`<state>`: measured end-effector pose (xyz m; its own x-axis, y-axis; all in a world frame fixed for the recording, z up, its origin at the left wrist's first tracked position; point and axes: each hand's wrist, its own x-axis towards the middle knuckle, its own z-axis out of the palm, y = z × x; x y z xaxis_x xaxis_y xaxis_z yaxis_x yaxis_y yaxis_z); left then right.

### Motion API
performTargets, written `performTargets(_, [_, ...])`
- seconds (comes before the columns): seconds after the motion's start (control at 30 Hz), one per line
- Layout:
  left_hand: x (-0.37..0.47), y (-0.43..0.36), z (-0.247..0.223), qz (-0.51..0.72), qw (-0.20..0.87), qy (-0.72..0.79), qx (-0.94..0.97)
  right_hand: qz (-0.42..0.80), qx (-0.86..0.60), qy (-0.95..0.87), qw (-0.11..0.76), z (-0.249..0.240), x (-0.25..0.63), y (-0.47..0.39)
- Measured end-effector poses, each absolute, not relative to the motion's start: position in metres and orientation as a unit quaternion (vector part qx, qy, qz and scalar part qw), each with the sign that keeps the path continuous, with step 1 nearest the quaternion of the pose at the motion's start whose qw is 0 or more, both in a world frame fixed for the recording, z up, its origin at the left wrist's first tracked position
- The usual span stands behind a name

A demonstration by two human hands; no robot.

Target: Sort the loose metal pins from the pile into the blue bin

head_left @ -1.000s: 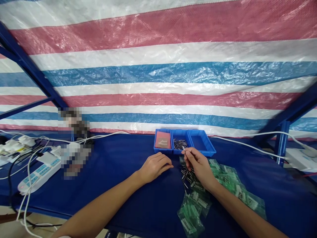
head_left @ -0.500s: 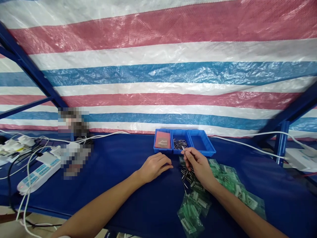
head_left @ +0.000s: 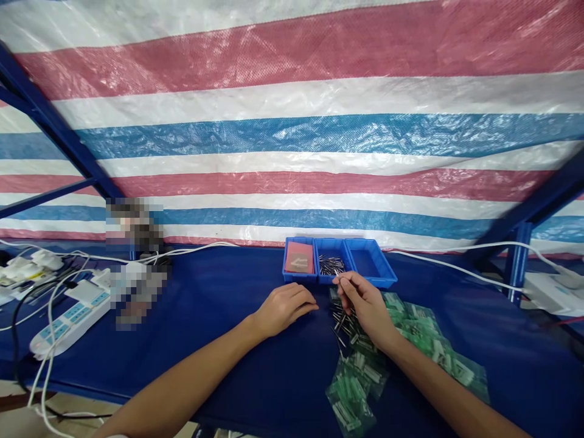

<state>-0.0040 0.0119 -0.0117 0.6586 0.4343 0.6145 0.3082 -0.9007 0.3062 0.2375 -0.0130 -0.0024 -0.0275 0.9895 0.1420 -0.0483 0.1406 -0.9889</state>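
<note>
My right hand (head_left: 365, 304) is closed in a pinch on a small thin metal piece (head_left: 338, 275), held at the front edge of the middle blue bin. Most of that piece is hidden by the fingertips. Beneath this hand lies a heap of thin dark and silver rods (head_left: 341, 322), partly covered by it. Similar short rods (head_left: 331, 265) fill the middle bin. To the left, my left hand (head_left: 285, 308) rests palm down on the blue table, fingers loosely bent, thumb a little apart, with nothing visible in it. Clear packets with green and white contents (head_left: 351, 389) lie beside the rods.
Three joined blue bins (head_left: 371, 281) stand at the back; the left one holds a pink card (head_left: 306, 250) with pale pieces on it. More green packets (head_left: 424, 334) are under my right forearm. A power strip (head_left: 68, 322) and cables sit at the left. Striped sheeting (head_left: 292, 140) hangs behind.
Almost nothing differs. Both hands keep their places, and the right one keeps its pinch on the thin metal piece; the view has shifted very slightly.
</note>
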Motion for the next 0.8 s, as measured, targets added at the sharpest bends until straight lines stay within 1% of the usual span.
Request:
performTargets(0.3, [-0.0044,0.0118,-0.0140,0.370,0.059,0.220,0.900,0.481,-0.442,-0.536,0.534,-0.0017,0.2375,-0.0131])
performTargets(0.5, [-0.0046,0.0126,-0.0135,0.372,0.072,0.215,0.900,0.476,-0.443,-0.521,0.553,-0.0010,0.2369,-0.0133])
performTargets(0.63, [-0.0040,0.0129,-0.0107,0.384,0.073,0.211,0.896,0.471,-0.451,-0.522,0.550,0.0009,0.2364,-0.0138])
performTargets(0.8, [-0.0043,0.0139,-0.0101,0.375,0.082,0.215,0.898,0.432,-0.473,-0.512,0.572,0.0014,0.2373,-0.0136])
